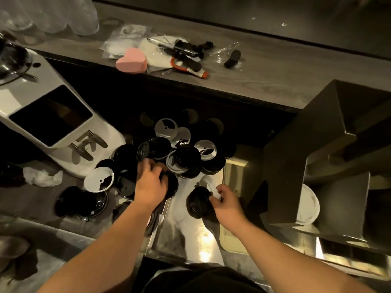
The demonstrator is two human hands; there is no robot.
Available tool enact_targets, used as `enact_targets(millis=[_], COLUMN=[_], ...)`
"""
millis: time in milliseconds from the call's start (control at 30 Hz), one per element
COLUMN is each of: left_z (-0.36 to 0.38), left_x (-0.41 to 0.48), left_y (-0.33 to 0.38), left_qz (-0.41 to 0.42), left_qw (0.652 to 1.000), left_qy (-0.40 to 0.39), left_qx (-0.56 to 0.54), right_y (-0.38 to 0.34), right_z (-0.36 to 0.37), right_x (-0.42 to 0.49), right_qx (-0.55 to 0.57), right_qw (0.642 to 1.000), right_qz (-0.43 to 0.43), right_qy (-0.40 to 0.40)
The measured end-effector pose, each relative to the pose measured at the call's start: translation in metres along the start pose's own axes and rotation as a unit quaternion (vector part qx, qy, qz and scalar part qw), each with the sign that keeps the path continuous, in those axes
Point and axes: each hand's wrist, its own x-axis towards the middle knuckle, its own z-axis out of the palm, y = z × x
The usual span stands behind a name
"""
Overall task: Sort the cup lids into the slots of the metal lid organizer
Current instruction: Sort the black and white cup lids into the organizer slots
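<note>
The left hand reaches into the near edge of the lid pile; its fingers curl down over a black lid and grip it; the thumb is hidden, so how firm the hold is cannot be told. The right hand is closed on a glossy lid, pinching its right rim with curled fingers just above the steel tabletop; whether that is one lid or a few nested ones cannot be told; a pale lid lies just behind it.

The pile sits mid-tabletop, black and white lids overlapping, some face up and some turned over; a white lid leans at its left edge; a lone black one lies nearer, left of the left forearm. The organizer stands at the right, just beside the right hand; a white disc stands on edge in its near slot; the other slots are too dark to read.

A white grinder fills the left; a crumpled tissue lies at its foot. On the shelf behind are a pink heart, plastic wrappers and small dark tools; clear cups stand at the top left.
</note>
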Motion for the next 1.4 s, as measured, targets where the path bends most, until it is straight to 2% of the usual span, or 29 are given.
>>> enact_targets(millis=[67,167,267,367,433,500,600,667,833,1033,1267,1400], left_z=[0.0,0.0,-0.007,-0.02,-0.034,-0.05,-0.073,-0.091,-0.126,-0.142,-0.151,-0.148], left_x=[0.001,0.0,0.003,0.006,0.004,-0.005,-0.027,-0.046,-0.077,-0.095,-0.126,-0.142], left_y=[-0.003,-0.006,-0.005,0.006,0.021,0.039,0.065,0.081,0.108,0.129,0.168,0.19], left_qz=[-0.006,-0.032,-0.083,-0.09,-0.092,-0.129,-0.221,-0.245,-0.245,-0.218,-0.145,-0.128], left_qw=[1.0,0.998,0.992,0.98,0.956,0.923,0.842,0.796,0.74,0.735,0.711,0.721], left_qy=[0.015,0.003,-0.002,0.065,0.134,0.16,0.145,0.119,0.052,0.003,-0.092,-0.102], left_qx=[-0.019,-0.057,-0.099,-0.163,-0.242,-0.324,-0.471,-0.541,-0.624,-0.642,-0.682,-0.674], right_y=[-0.004,-0.008,-0.007,-0.012,-0.024,-0.038,-0.058,-0.07,-0.093,-0.114,-0.112,-0.106], right_z=[-0.001,-0.001,0.002,0.002,-0.002,-0.004,-0.016,-0.026,-0.042,-0.057,-0.082,-0.104], right_x=[-0.002,-0.007,-0.009,-0.015,-0.022,-0.033,-0.056,-0.071,-0.102,-0.125,-0.151,-0.166], right_qx=[0.074,0.225,0.306,0.361,0.389,0.409,0.418,0.422,0.44,0.427,0.303,0.293], right_qw=[0.996,0.971,0.948,0.928,0.917,0.911,0.906,0.901,0.889,0.893,0.936,0.935], right_qz=[0.038,0.077,0.093,0.095,0.083,0.053,0.004,-0.024,-0.075,-0.128,-0.179,-0.197], right_qy=[0.007,0.017,0.013,0.01,-0.009,-0.033,-0.071,-0.095,-0.105,-0.066,0.02,0.019])
